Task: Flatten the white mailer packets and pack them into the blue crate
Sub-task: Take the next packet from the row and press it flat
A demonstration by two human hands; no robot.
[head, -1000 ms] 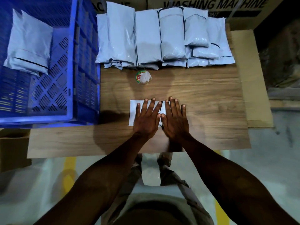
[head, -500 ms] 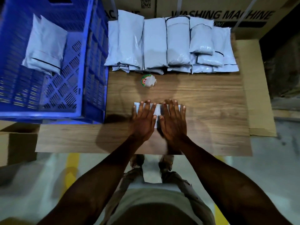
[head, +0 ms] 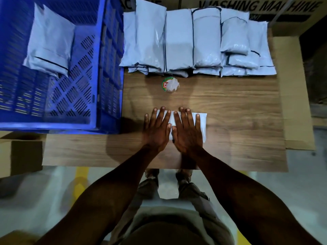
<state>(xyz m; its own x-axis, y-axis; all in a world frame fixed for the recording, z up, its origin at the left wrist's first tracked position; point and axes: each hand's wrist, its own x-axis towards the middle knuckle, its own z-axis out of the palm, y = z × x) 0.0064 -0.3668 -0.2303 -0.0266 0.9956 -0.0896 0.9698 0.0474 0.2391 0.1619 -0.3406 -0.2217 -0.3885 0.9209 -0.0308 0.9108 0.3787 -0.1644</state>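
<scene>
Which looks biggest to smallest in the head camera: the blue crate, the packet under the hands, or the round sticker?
1. blue crate
2. packet under the hands, partly hidden, so its full size is unsure
3. round sticker

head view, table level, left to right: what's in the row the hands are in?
Blue plastic crate → left hand → right hand, both flat on a white mailer packet → bare wooden tabletop → brown cardboard sheet.

A warehouse packing station: washing-machine carton (head: 256, 7), stacked mailer packets (head: 178, 41), blue crate (head: 99, 68), floor line (head: 80, 175).
</scene>
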